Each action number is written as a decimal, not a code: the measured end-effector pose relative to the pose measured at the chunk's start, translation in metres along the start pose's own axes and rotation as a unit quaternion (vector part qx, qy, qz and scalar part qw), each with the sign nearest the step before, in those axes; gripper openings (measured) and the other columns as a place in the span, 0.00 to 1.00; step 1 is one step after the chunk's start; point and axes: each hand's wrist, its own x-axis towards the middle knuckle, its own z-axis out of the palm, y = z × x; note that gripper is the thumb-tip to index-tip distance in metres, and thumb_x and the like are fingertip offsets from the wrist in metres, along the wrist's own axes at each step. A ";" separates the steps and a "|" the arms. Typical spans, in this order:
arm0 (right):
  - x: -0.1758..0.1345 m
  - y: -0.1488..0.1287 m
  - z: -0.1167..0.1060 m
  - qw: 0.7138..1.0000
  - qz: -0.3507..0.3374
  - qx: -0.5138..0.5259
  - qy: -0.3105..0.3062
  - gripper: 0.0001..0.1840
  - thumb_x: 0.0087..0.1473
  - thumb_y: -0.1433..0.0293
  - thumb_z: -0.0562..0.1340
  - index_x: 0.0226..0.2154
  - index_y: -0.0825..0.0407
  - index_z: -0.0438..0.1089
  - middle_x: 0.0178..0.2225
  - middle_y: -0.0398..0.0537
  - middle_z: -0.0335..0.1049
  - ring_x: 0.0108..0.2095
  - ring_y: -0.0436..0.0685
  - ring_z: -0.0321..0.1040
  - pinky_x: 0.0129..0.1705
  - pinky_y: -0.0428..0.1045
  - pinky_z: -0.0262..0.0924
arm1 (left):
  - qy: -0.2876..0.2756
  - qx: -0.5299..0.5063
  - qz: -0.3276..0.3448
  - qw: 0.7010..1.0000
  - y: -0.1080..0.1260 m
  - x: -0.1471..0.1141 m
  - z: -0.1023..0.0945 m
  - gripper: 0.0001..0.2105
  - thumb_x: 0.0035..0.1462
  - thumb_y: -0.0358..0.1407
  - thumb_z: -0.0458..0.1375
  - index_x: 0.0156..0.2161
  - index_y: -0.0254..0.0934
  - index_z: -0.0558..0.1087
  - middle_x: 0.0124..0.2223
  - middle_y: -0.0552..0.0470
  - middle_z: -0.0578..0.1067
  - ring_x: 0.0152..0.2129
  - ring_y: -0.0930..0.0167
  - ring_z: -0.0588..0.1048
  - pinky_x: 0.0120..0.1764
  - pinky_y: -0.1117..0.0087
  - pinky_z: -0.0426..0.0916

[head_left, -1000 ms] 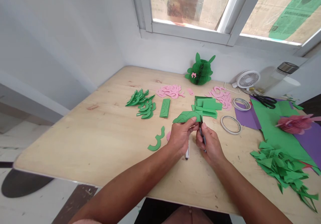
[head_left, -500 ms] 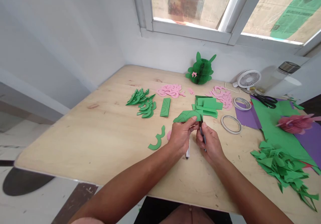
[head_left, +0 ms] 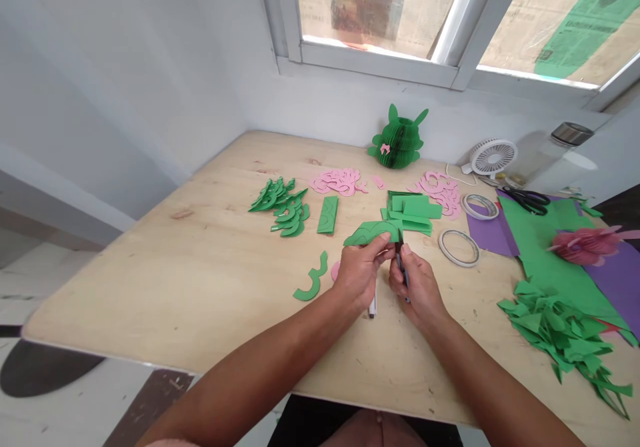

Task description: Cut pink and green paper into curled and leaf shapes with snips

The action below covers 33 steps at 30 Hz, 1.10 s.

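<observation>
My left hand (head_left: 361,270) is closed on a piece of green paper (head_left: 369,231) with curved lines drawn on it, thumb on top. In my right hand (head_left: 419,280) is a pair of scissors (head_left: 404,267), blades at the paper's right end; the fingers hide most of the handles. Below my hands lies a white marker (head_left: 373,305), partly covered. A wavy green cutout (head_left: 311,283) rests left of my left hand, and a pink paper piece (head_left: 335,271) peeks out beside that hand. Farther off is a green rectangle (head_left: 327,215) with drawn curves.
Green cutouts (head_left: 287,210) and pink cutouts (head_left: 337,181) lie at the back left. Folded green paper (head_left: 413,212), tape rolls (head_left: 459,247) and green scraps (head_left: 565,330) are to the right. A green honeycomb paper figure (head_left: 399,141), a small fan (head_left: 493,157) and black scissors (head_left: 525,200) stand or lie farther back.
The whole view has shifted very slightly. My hands, the green paper and the scissors keep nearly the same positions.
</observation>
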 end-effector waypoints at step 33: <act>-0.001 -0.002 0.001 1.000 -0.010 -0.005 -0.004 0.27 0.52 0.52 0.58 0.15 0.52 0.55 0.12 0.35 0.48 0.13 0.43 0.42 0.15 0.43 0.38 | -0.007 0.005 -0.006 1.000 0.002 -0.002 0.001 0.09 0.34 0.31 0.69 0.22 0.30 0.74 0.23 0.51 0.73 0.24 0.73 0.73 0.36 0.69 0.68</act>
